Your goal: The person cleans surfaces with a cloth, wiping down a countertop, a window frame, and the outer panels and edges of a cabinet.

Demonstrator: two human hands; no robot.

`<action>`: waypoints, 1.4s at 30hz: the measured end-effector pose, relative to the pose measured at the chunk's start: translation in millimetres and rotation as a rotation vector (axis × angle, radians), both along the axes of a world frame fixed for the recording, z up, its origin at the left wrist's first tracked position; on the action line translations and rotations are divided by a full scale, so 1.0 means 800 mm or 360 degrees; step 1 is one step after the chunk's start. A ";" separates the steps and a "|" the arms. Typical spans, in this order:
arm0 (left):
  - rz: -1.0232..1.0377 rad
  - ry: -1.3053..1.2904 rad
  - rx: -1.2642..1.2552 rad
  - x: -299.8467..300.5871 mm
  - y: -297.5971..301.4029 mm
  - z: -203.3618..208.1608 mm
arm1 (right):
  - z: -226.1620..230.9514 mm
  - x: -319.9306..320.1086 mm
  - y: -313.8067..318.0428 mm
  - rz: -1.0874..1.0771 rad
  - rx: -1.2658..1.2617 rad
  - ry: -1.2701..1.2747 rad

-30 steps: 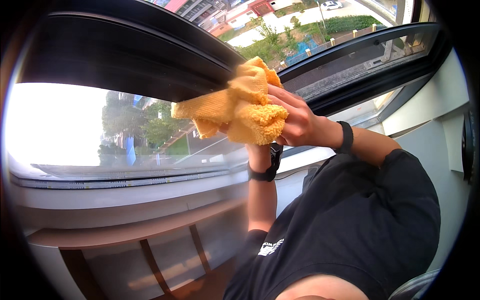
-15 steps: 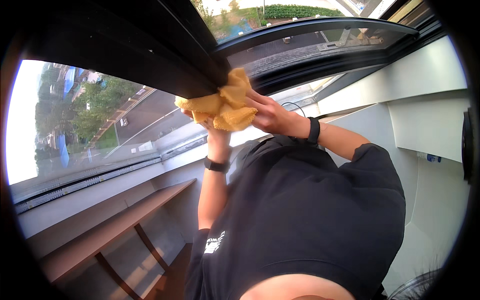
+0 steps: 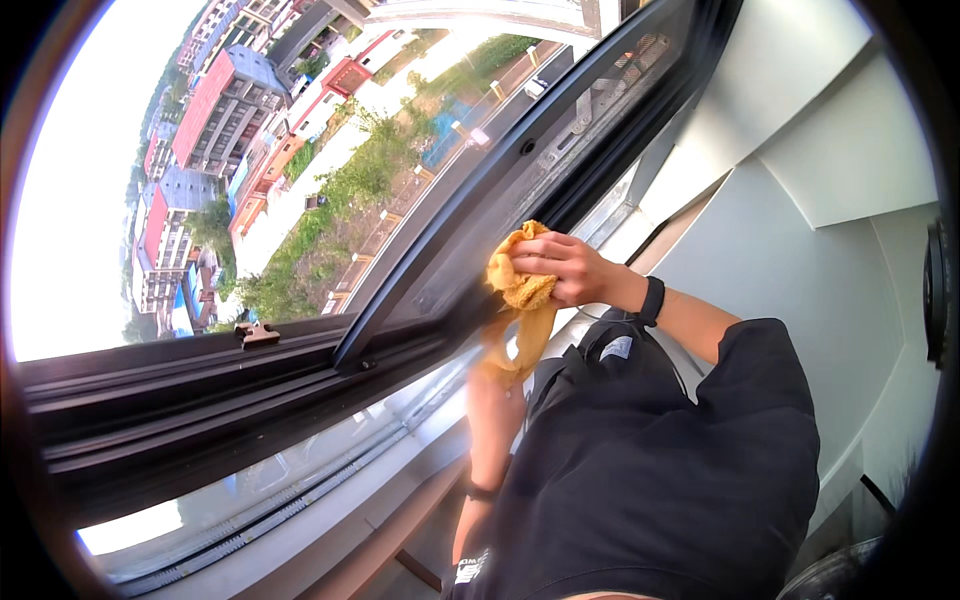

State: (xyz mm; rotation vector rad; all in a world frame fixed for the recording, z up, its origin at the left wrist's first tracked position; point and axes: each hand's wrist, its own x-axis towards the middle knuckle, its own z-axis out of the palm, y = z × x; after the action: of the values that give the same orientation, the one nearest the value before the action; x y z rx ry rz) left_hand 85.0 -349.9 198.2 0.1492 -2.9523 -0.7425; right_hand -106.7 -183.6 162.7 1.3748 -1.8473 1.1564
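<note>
A bunched yellow cloth is gripped in my right hand, whose fingers curl over its top beside the black window frame. The cloth's lower part stretches down to my left hand, which is smeared by motion and closed around that end; its separate fingers do not show clearly. The bunched part lies close to the lower rail of the open window sash; I cannot tell whether it touches.
A black window track with a small metal catch runs along the left. Below it is a pale sill. White panels stand at the right. Outside, far below, are buildings and trees.
The view has turned, showing more of the outdoors. My hands have come away from the dark frame post. The left hand has dropped below the right, and the cloth now stretches between them.
</note>
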 end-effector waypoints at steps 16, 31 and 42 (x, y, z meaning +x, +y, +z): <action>-0.0947 0.0874 -0.1066 -0.246 0.157 -0.023 | -0.022 -0.161 0.209 -0.1310 -0.0586 -0.0194; -0.0812 0.0839 -0.0945 -0.276 0.219 -0.034 | -0.042 -0.174 0.219 -0.1405 -0.0477 0.0005; -0.0582 0.0769 -0.0643 -0.167 0.084 -0.033 | -0.075 -0.060 0.088 -0.0795 -0.0396 -0.0320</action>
State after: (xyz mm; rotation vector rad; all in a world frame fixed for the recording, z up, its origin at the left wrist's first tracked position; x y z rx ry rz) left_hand -48.3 -282.5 171.9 -0.5320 -2.6015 -0.1538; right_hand -154.7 -113.0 103.1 0.6260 -1.9510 1.2297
